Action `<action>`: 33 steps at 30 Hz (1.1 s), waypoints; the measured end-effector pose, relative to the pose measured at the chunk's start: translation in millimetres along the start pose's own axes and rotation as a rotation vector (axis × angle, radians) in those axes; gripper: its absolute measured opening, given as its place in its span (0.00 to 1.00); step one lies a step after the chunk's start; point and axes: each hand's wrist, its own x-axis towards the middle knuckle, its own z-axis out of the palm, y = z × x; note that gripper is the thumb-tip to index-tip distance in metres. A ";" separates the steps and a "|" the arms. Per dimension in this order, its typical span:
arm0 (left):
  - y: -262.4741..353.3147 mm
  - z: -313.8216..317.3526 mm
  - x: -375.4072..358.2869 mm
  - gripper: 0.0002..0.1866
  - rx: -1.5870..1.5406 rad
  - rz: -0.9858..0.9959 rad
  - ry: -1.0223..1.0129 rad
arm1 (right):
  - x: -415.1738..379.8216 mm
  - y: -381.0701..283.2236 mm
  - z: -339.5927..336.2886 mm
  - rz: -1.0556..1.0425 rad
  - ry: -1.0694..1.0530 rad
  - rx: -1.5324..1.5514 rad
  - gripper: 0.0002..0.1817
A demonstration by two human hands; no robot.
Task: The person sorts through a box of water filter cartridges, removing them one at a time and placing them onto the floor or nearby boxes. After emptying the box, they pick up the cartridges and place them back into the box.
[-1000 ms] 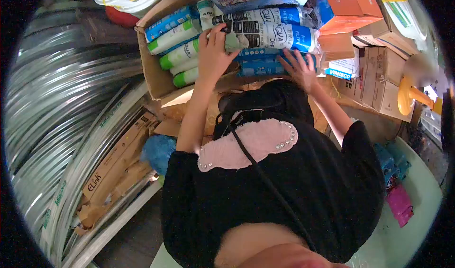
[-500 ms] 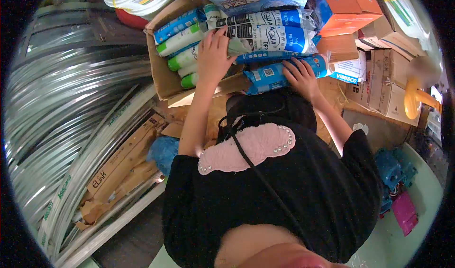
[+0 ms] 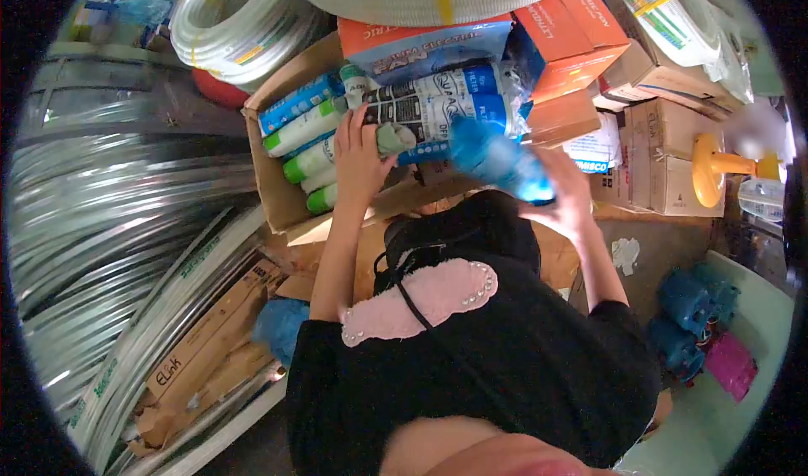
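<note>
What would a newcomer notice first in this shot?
Probably the blurred blue packet in the right hand, by the front right of the open carton. Then the sweep of clear tubing down the left side, and the bright orange box near the top, right of centre.

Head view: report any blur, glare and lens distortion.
In the head view, the blue packet in the right hand is smeared, probably by motion; same view, bright glare streaks the clear coiled tubing at left; same view, a dark curved border frames the picture, fisheye-like.

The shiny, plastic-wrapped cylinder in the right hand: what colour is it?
The cylinder is mostly blue; the head view shows it best.
</note>
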 end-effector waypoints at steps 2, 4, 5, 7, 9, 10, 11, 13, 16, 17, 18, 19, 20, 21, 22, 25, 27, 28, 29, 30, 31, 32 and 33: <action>3.9 -3.1 -0.7 0.32 -0.015 -0.037 0.007 | -2.2 -0.9 -26.1 0.502 0.132 0.416 0.27; 4.6 -1.7 -3.0 0.31 -0.022 -0.040 0.022 | 11.0 3.1 -67.7 0.647 0.342 0.550 0.27; 5.3 0.2 -2.6 0.31 -0.022 -0.050 0.031 | 21.5 -0.9 -89.9 0.749 0.388 0.606 0.29; 9.2 1.7 -2.5 0.31 -0.032 -0.038 0.061 | 51.2 0.6 -115.3 0.887 0.582 0.790 0.29; 11.4 1.8 -1.7 0.31 -0.036 -0.023 0.083 | 75.7 16.3 -133.5 0.732 0.532 0.929 0.29; 11.5 1.3 -2.2 0.31 -0.021 -0.017 0.096 | 85.4 31.9 -137.4 0.751 0.525 0.927 0.29; 10.4 -0.4 -4.4 0.31 -0.003 -0.010 0.105 | 90.0 53.1 -137.6 0.760 0.532 0.933 0.29; 9.4 -7.9 -11.4 0.31 0.027 -0.051 0.081 | 90.8 78.1 -130.2 0.700 0.652 0.882 0.30; 6.5 -11.5 -27.3 0.30 0.015 -0.144 0.083 | 61.6 105.7 -104.7 0.752 0.744 0.904 0.33; 4.6 -12.8 -34.5 0.29 -0.022 -0.180 0.101 | 43.5 127.0 -91.7 0.821 0.759 0.905 0.34; 2.5 -13.1 -41.2 0.29 -0.029 -0.195 0.101 | 22.4 161.7 -77.0 0.894 0.695 0.876 0.34; 0.8 -12.1 -47.4 0.29 -0.031 -0.203 0.096 | 8.0 194.7 -56.1 0.963 0.632 0.846 0.35; -0.8 -10.2 -53.1 0.28 -0.069 -0.248 0.098 | 2.2 213.2 -29.1 1.067 0.705 0.835 0.35; -2.6 -7.6 -58.2 0.28 -0.109 -0.289 0.100 | -4.1 226.4 -9.8 1.172 0.783 0.820 0.36; -4.7 -4.3 -62.3 0.27 -0.128 -0.297 0.110 | -4.7 225.2 2.0 1.239 0.785 0.845 0.37; -4.1 1.3 -69.2 0.27 -0.127 -0.289 0.114 | 17.1 197.7 32.2 1.272 0.912 0.881 0.53; -3.7 2.9 -69.7 0.27 -0.108 -0.272 0.109 | 40.3 169.6 40.1 1.343 1.012 0.756 0.63; -3.9 3.3 -69.2 0.27 -0.088 -0.261 0.112 | 39.0 188.5 50.6 1.347 1.011 0.761 0.63; -3.9 3.1 -69.1 0.27 -0.084 -0.261 0.108 | 32.6 218.4 69.0 1.281 0.958 0.664 0.65; -3.5 2.7 -69.2 0.28 -0.105 -0.269 0.105 | 31.5 232.7 78.5 1.249 0.924 0.615 0.67; -2.6 2.1 -70.6 0.29 -0.128 -0.281 0.101 | 31.8 242.3 86.1 1.216 0.892 0.567 0.68; -1.5 1.2 -72.3 0.29 -0.126 -0.289 0.096 | 30.8 251.8 92.9 1.225 0.805 0.401 0.71; -0.3 0.4 -72.7 0.29 -0.110 -0.300 0.094 | 32.9 241.1 86.7 1.188 0.758 0.401 0.73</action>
